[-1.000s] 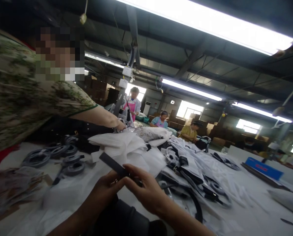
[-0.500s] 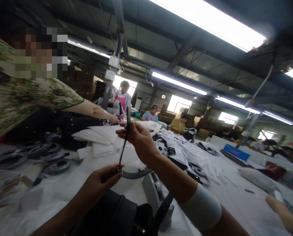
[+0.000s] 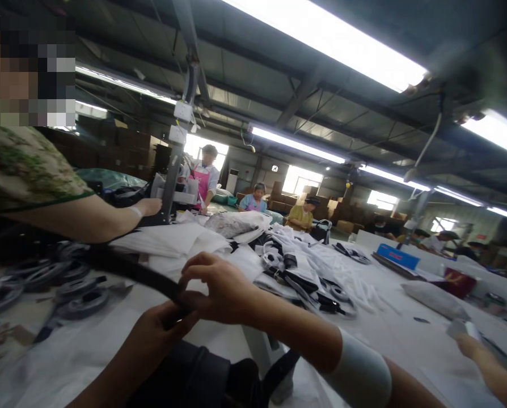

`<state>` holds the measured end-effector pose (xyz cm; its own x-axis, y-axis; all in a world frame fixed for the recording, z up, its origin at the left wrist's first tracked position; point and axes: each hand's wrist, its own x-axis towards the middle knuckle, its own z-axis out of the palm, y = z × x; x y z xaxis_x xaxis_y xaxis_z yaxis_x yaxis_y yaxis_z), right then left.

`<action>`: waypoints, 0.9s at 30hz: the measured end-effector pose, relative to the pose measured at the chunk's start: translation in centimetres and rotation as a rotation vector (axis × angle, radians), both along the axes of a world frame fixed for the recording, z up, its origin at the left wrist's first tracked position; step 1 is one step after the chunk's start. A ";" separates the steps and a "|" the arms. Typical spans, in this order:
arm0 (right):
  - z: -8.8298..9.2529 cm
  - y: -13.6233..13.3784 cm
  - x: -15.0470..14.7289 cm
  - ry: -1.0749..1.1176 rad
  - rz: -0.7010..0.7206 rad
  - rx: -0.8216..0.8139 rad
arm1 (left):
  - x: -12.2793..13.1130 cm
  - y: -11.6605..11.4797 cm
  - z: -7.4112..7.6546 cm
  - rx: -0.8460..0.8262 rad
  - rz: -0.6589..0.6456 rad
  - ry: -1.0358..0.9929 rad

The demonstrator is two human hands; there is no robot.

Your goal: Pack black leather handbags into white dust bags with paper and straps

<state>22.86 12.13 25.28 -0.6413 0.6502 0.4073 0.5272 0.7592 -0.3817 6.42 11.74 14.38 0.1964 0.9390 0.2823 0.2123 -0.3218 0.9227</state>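
A dark flat strap [image 3: 136, 269] rises to the left from between my two hands, its far part blurred. My left hand [image 3: 162, 331] pinches it low down, thumb and fingers closed. Right beside it, my right hand [image 3: 219, 286] has its fingertips closed on the same strap, close to the left thumb. A pale sleeve band [image 3: 362, 362] circles my right forearm. Below my hands lies a black bag-like item [image 3: 189, 371], partly covered by my left arm. White sheets [image 3: 172, 241] are piled just beyond.
Coiled grey straps [image 3: 83, 300] lie at left. A heap of white and black pieces [image 3: 304, 272] covers the middle. A co-worker's arm [image 3: 104, 218] reaches in from the left; another person's hand [image 3: 474, 348] is at far right. A blue box [image 3: 398, 256] stands behind.
My right hand has come down to meet my left. The strap, upright before, now slants to the left. The left co-worker's arm has drawn back leftward, and the view has shifted slightly.
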 end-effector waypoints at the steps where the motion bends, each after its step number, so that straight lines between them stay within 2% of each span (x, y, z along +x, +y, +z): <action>1: 0.0 0.2 -0.2 -0.011 -0.030 0.005 | 0.1 0.1 -0.1 0.000 -0.003 0.003; 2: 0.2 0.5 -0.5 0.009 -0.042 -0.049 | 0.2 0.2 -0.2 -0.002 -0.007 0.005; 4: 0.7 1.1 -1.0 0.135 0.001 -0.283 | 0.4 0.5 -0.5 0.003 -0.016 0.016; 7: 1.7 1.8 -1.5 0.473 0.177 -0.610 | 0.3 1.0 -0.8 0.034 -0.019 0.048; 9: 2.0 2.0 -1.4 0.705 0.288 -0.662 | 0.1 1.0 -0.8 0.037 -0.005 0.070; 11: 1.8 1.8 -1.0 0.841 0.324 -0.631 | -0.2 0.7 -0.7 0.039 0.029 0.077; 13: 1.0 1.2 -0.5 0.804 0.243 -0.542 | -0.4 0.4 -0.5 0.049 0.054 0.068; 16: -0.8 0.1 -0.1 0.608 0.012 -0.441 | -0.2 0.3 -0.6 0.091 0.053 0.069; 19: -2.1 -0.8 0.2 0.488 -0.158 -0.508 | 0.2 0.6 -1.0 0.143 0.071 0.095; 23: -2.2 -1.1 1.2 0.571 -0.178 -0.725 | 0.4 0.7 -1.6 0.106 0.055 0.036; 27: -2.2 -1.2 3.1 0.671 -0.156 -0.832 | -0.3 -0.1 -1.3 0.010 -0.065 -0.047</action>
